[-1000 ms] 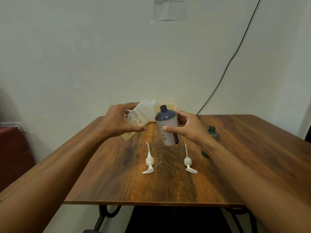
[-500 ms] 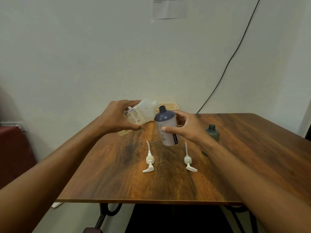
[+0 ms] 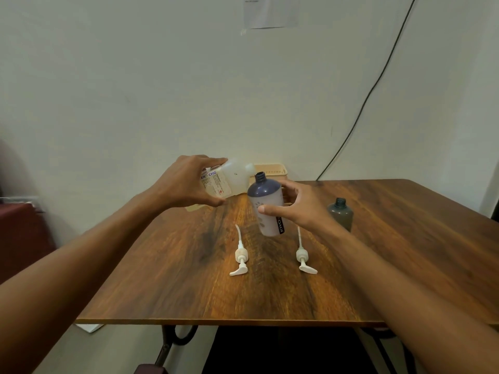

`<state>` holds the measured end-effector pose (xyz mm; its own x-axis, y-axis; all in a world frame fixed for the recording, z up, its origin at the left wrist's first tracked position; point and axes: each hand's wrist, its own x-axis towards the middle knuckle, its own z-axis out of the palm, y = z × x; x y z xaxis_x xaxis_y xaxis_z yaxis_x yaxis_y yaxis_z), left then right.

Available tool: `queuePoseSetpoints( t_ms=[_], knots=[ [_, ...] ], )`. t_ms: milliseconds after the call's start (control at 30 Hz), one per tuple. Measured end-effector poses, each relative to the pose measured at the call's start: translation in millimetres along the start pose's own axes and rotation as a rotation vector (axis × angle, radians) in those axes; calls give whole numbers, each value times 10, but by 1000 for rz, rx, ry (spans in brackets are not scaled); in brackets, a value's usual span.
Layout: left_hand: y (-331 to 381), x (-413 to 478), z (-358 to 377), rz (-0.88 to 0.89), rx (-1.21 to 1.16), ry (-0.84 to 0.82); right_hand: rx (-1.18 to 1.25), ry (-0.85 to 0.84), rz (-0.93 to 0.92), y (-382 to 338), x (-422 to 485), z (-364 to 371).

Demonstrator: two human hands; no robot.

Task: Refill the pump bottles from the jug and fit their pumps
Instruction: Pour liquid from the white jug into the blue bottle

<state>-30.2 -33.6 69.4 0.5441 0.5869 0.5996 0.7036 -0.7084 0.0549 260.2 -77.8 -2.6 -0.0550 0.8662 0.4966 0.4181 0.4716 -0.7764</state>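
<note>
Left hand (image 3: 183, 186) grips the tilted jug (image 3: 234, 180); right hand (image 3: 301, 210) grips the bottle (image 3: 266, 194) beside it. A wobble could miss the neck.

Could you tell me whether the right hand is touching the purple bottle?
Touching: the head view shows the right hand gripping the purple bottle, with the thumb on its front and the fingers wrapped behind.

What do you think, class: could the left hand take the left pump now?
Probably not yet: the left hand grips the tilted jug over the purple bottle. The left pump lies in the open; only the occupied hand hinders.
</note>
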Motion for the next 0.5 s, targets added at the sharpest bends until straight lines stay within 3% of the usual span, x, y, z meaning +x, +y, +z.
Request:
queuePoseSetpoints(
  t_ms=[500],
  knots=[
    [20,93,-116,-2,72,-69,14,-1,23,8,-7,24]
  ],
)
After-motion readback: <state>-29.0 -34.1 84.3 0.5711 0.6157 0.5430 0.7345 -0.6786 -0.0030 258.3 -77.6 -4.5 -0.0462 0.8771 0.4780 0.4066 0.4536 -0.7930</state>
